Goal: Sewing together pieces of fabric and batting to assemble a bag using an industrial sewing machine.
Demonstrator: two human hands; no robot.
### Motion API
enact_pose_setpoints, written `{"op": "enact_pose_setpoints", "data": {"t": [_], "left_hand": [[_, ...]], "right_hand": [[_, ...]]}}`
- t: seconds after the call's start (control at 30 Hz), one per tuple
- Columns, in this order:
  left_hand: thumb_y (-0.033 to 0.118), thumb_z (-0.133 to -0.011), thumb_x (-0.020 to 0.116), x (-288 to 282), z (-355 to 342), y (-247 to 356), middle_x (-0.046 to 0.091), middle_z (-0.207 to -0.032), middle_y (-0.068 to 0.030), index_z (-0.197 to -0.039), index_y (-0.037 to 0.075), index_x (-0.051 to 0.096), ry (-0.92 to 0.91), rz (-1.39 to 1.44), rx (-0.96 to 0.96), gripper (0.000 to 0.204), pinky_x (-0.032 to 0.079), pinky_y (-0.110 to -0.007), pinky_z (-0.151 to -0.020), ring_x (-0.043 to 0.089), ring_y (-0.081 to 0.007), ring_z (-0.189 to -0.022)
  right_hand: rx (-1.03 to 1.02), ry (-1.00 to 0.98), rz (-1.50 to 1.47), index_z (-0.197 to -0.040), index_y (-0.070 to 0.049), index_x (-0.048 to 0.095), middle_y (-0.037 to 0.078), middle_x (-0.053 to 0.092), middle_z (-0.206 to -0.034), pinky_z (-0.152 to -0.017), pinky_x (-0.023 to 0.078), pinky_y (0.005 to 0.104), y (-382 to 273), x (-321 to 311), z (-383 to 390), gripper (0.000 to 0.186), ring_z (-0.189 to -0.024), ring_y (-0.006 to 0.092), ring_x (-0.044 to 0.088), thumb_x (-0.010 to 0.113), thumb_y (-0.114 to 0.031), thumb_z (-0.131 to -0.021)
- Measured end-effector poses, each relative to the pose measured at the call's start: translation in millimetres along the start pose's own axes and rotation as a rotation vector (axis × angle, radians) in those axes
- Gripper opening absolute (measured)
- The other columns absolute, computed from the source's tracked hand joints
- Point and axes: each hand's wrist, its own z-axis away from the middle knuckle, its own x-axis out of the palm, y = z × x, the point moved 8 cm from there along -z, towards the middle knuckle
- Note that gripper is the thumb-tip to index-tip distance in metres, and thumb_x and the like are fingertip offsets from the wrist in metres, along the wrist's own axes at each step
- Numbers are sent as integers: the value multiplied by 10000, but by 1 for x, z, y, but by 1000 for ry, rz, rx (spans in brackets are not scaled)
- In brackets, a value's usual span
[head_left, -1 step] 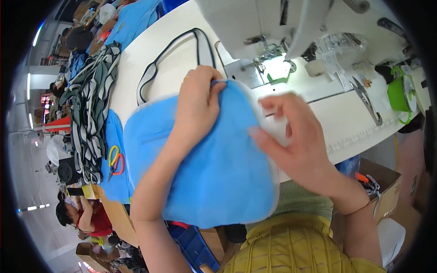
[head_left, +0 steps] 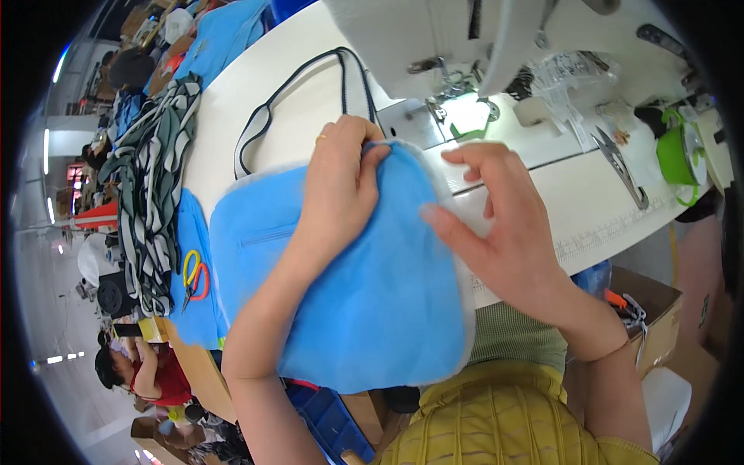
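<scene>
A blue fabric bag panel (head_left: 372, 294) with pale edging and a zipper slit (head_left: 267, 237) lies partly on the white table and hangs over its front edge. My left hand (head_left: 341, 182) is closed on the panel's upper edge, fingers pinching the cloth near a corner. From that edge a grey strap with dark borders (head_left: 267, 116) loops away over the table. To the right, my right hand (head_left: 504, 225) is open, fingers and thumb apart. Its thumb tip is at the panel's right edge; whether it touches is unclear.
A sewing machine (head_left: 434, 39) with a lit needle area stands beyond the panel. Metal snips (head_left: 620, 167) and a green container (head_left: 680, 155) are at the right. Yellow-and-red-handled scissors (head_left: 195, 275) and bundled straps (head_left: 147, 201) lie left. A person in red (head_left: 163, 376) is farther left.
My right hand's fingers, blurred before, now show sharply and have shifted slightly. My left hand keeps its grip on the panel. The whole view has shifted a little.
</scene>
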Motion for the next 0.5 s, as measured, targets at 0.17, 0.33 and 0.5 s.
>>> {"op": "enact_pose_setpoints", "data": {"t": [0.17, 0.33, 0.5], "left_hand": [[-47, -918, 652, 1, 8, 22, 646, -930, -159, -1003, 18, 583, 49, 161, -41, 127, 454, -463, -819, 585, -364, -890], [-21, -917, 687, 3, 11, 12, 680, -954, -150, -1053, -4, 620, 29, 262, -112, 153, 491, -425, -838, 636, -329, -909], [38, -925, 722, 6, 8, 3, 741, -1007, -164, -1123, -39, 721, -16, 394, -207, 212, 545, -349, -901, 709, -251, -963]], "right_hand": [[146, -49, -34, -1161, -58, 639, 99, 661, -924, -738, 539, 407, 16, 16, -1, 336, -859, 281, 654, 784, -222, -906], [180, -24, -35, -1154, -75, 647, 69, 663, -879, -706, 538, 392, 24, 23, 1, 276, -797, 249, 663, 753, -164, -915], [216, -9, -114, -1171, -76, 663, 50, 674, -845, -671, 529, 362, 28, 23, 0, 275, -746, 227, 661, 737, -138, -914]]}}
